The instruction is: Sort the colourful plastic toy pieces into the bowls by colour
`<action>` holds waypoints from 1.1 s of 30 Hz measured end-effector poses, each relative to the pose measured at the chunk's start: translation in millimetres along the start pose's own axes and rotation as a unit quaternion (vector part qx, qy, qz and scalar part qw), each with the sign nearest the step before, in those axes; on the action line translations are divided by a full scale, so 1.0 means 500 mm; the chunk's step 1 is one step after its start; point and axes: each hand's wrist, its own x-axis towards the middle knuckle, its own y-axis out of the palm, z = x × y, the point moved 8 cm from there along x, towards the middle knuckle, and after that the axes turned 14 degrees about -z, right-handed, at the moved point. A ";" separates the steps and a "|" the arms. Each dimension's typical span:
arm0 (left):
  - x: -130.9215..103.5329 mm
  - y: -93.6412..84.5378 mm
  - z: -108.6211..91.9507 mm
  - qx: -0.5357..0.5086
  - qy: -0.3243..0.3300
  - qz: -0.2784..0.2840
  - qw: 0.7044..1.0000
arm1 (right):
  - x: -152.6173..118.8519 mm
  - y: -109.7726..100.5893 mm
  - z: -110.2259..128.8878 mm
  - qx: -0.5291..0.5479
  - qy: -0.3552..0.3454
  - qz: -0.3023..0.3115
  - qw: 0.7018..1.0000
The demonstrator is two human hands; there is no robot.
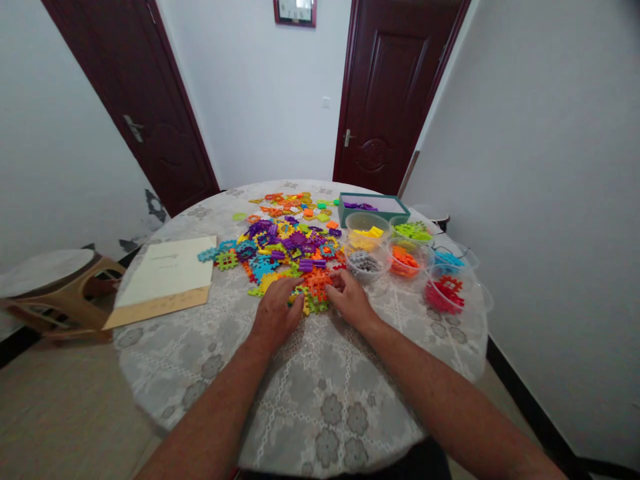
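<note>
A heap of colourful plastic gear-shaped building pieces lies mid-table, mixing purple, blue, yellow, green and orange. My left hand rests at the heap's near edge, fingers stretched over yellow and green pieces and the thumb apart. Opposite it, my right hand has curled fingers and thumb at the right edge of an orange gear-shaped piece, apparently pinching it; the exact contact is too small to see well. Purple tube-like pieces lie just beyond the orange one.
Clear plastic bowls on the right hold sorted pieces: yellow, grey, orange, green, blue and red. A green box with purple pieces stands behind. Paper sheets lie left; a stool stands beyond.
</note>
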 end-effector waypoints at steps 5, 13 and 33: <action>-0.001 0.008 0.014 -0.118 -0.167 0.041 0.978 | -0.014 0.003 0.013 0.126 0.002 0.040 0.991; -0.030 0.060 0.043 -0.282 -0.346 0.092 0.890 | -0.044 0.009 0.032 0.079 -0.042 0.063 0.994; -0.031 0.023 0.127 -0.409 -0.516 -0.081 0.748 | -0.019 0.040 0.020 -0.398 -0.193 0.115 0.889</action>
